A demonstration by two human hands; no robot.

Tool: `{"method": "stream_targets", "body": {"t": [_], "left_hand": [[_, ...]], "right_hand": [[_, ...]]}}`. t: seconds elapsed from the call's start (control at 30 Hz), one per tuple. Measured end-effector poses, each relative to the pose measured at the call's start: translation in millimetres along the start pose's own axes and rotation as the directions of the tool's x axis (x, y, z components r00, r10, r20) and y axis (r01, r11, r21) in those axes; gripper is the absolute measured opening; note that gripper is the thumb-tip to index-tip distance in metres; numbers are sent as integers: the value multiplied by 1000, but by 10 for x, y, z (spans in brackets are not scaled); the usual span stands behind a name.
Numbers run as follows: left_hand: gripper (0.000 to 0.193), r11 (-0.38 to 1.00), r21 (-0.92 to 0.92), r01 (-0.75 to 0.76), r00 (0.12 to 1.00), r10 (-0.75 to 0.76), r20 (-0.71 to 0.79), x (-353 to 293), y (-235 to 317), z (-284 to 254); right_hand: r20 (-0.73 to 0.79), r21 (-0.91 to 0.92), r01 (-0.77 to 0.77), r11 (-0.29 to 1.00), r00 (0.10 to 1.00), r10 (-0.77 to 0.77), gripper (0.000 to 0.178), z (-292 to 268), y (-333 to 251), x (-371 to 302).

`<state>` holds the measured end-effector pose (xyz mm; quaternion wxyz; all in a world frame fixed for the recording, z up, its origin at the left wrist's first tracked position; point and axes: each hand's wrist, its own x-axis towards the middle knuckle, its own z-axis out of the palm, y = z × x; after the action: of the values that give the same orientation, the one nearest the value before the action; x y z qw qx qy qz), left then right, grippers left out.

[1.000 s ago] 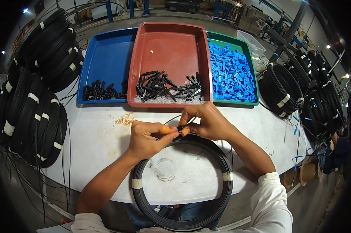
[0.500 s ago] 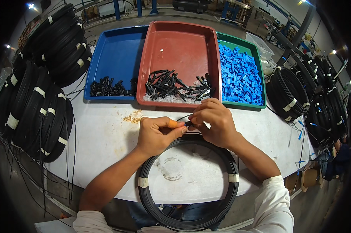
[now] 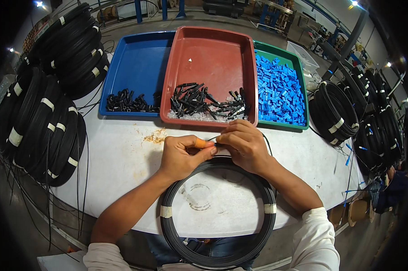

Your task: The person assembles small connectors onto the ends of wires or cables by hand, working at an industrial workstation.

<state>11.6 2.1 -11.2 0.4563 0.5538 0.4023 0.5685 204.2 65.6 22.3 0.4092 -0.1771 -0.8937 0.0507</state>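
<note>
My left hand (image 3: 182, 156) and my right hand (image 3: 244, 144) meet above the far rim of a black cable coil (image 3: 167, 194). Thumb and fingers of the left are pinched on a small dark connector piece (image 3: 216, 144), mostly hidden by the fingertips. An orange band wraps one left finger. My right hand closes on the other side of the same piece. A thin black cable (image 3: 268, 141) loops out beside the right hand. White tape binds the coil, which lies partly on the white table (image 3: 122, 171) and overhangs its near edge.
Behind the hands stand a blue tray (image 3: 136, 54) with black sleeves, a red tray (image 3: 213, 54) with black connector parts and small clear pieces, and a green tray (image 3: 298, 67) full of blue clips. Taped cable coils are stacked at left (image 3: 37, 131) and right (image 3: 332, 113).
My right hand has shifted slightly, its fingers drawn closer to the left fingertips, covering more of the dark piece. A cable loop now shows beside the right hand.
</note>
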Motion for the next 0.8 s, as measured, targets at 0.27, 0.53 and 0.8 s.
{"method": "stream_targets", "body": {"t": [0.27, 0.53, 0.8], "left_hand": [[9, 899, 366, -240, 970, 235, 59, -42, 92, -24], [10, 940, 312, -136, 991, 131, 35, 5, 93, 9], [13, 959, 259, -114, 993, 113, 20, -17, 69, 0]], "right_hand": [[472, 158, -589, 793, 750, 463, 26, -153, -69, 100], [117, 38, -30, 999, 993, 25, 22, -133, 53, 16], [267, 188, -191, 964, 954, 137, 34, -263, 107, 50]]}}
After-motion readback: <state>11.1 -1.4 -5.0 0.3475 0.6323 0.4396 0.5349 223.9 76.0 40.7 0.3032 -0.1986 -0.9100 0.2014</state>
